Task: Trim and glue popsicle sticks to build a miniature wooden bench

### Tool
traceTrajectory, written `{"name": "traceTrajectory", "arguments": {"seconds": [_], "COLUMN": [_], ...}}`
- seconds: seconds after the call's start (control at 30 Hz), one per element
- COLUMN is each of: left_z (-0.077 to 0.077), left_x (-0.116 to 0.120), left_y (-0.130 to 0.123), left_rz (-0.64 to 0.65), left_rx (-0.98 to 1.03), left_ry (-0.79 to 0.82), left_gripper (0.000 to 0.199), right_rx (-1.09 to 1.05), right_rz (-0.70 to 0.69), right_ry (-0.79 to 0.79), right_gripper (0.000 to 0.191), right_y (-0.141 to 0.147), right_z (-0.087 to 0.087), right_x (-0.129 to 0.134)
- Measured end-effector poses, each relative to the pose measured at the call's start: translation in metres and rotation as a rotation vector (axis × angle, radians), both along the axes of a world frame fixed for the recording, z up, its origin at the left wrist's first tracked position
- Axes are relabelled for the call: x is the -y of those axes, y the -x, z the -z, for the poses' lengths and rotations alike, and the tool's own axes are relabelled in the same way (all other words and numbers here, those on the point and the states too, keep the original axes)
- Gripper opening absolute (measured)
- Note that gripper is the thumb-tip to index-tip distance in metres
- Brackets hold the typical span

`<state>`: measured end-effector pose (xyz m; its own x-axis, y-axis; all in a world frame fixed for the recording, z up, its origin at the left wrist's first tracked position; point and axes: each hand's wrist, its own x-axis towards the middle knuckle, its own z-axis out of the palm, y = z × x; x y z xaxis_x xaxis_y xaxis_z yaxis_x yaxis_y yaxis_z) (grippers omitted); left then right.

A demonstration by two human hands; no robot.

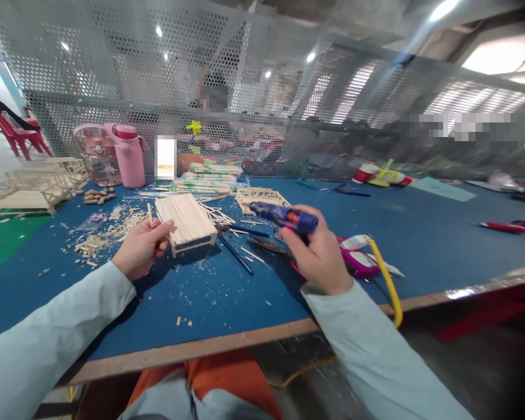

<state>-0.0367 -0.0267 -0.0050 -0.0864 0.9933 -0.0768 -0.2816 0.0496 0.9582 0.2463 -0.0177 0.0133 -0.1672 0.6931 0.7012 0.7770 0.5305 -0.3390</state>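
Observation:
A small slatted wooden platform on short legs [186, 219] is gripped at its left edge by my left hand [142, 248], fingers closed round it. One thin stick stands up beside those fingers. My right hand [321, 251] is wrapped round a dark blue tool [284, 217] shaped like a glue gun, its tip pointing left toward the platform, apart from it. Behind the tool lies a small wooden frame with railings [262, 199]. Blue-handled pliers [236, 255] rest on the table between my hands, with loose sticks around them.
Pink bottle [130, 157], clear bottle [101, 160] and peanuts [100, 196] are at the back left, beside wooden models [30, 192]. Stick bundles [210, 178] lie by the mesh screen. Purple-handled scissors [361, 261] and a yellow strap [385, 280] are near my right wrist.

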Motion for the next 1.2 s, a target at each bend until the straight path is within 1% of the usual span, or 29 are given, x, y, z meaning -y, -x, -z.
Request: {"name": "traceTrajectory", "arguments": {"seconds": [0.03,0.1,0.17,0.23,0.3,0.37,0.43,0.53,0.6,0.67,0.73,0.77,0.8,0.83,0.87,0.93,0.97,1.0,1.07,1.13,1.2], "left_z": [0.002,0.007,0.010,0.010,0.008,0.004,0.001,-0.002,-0.003,-0.005,-0.006,-0.006,-0.006,-0.006,-0.006,-0.005,-0.004,-0.004,-0.004,-0.005,-0.006], "left_x": [-0.003,-0.010,-0.015,-0.017,-0.017,-0.016,-0.015,-0.012,-0.009,-0.005,0.002,0.005,0.009,0.012,0.015,0.019,0.021,0.021,0.021,0.020,0.020], "left_y": [0.003,0.008,0.014,0.019,0.024,0.030,0.034,0.036,0.034,0.030,0.025,0.022,0.019,0.017,0.014,0.012,0.012,0.012,0.013,0.014,0.014], "left_rz": [0.024,0.073,0.108,0.070,-0.068,-0.231,-0.343,-0.411,-0.416,-0.419,-0.437,-0.449,-0.459,-0.461,-0.452,-0.400,-0.365,-0.331,-0.275,-0.244,-0.225], "left_rx": [-0.023,-0.081,-0.176,-0.364,-0.643,-0.860,-0.967,-1.081,-1.155,-1.231,-1.316,-1.357,-1.393,-1.426,-1.457,-1.504,-1.514,-1.512,-1.490,-1.470,-1.478], "left_ry": [0.013,0.023,0.005,-0.035,-0.110,-0.205,-0.305,-0.397,-0.474,-0.583,-0.693,-0.741,-0.788,-0.838,-0.886,-0.969,-0.999,-1.020,-1.036,-1.029,-1.035], "left_gripper": [0.038,0.037,0.036,0.033,0.031,0.036,0.036,0.027,0.022,0.022,0.024,0.025,0.025,0.025,0.025,0.025,0.025,0.025,0.026,0.027,0.025], "right_rx": [0.044,0.189,0.351,0.477,0.553,0.585,0.591,0.589,0.581,0.561,0.484,0.408,0.333,0.282,0.261,0.339,0.388,0.384,0.326,0.215,0.133], "right_rz": [0.092,0.256,0.372,0.380,0.337,0.284,0.240,0.204,0.208,0.254,0.287,0.266,0.183,0.040,-0.131,-0.458,-0.562,-0.613,-0.645,-0.599,-0.554], "right_ry": [0.054,0.214,0.358,0.464,0.514,0.526,0.527,0.519,0.492,0.433,0.309,0.211,0.118,0.046,-0.011,-0.075,-0.111,-0.158,-0.226,-0.253,-0.255], "right_gripper": [0.041,0.048,0.044,0.039,0.035,0.032,0.032,0.038,0.042,0.039,0.032,0.031,0.032,0.032,0.032,0.029,0.027,0.026,0.023,0.018,0.016], "right_y": [-0.005,-0.014,-0.021,-0.024,-0.024,-0.021,-0.018,-0.019,-0.022,-0.023,-0.017,-0.011,-0.001,0.010,0.023,0.049,0.061,0.070,0.082,0.086,0.085], "right_z": [-0.004,-0.010,-0.011,-0.009,-0.003,0.005,0.013,0.020,0.019,0.010,-0.003,-0.010,-0.017,-0.021,-0.024,-0.024,-0.022,-0.018,-0.009,-0.002,0.001], "right_x": [-0.012,-0.039,-0.067,-0.091,-0.109,-0.121,-0.127,-0.132,-0.130,-0.122,-0.107,-0.097,-0.085,-0.072,-0.060,-0.037,-0.028,-0.021,-0.014,-0.012,-0.012]}}
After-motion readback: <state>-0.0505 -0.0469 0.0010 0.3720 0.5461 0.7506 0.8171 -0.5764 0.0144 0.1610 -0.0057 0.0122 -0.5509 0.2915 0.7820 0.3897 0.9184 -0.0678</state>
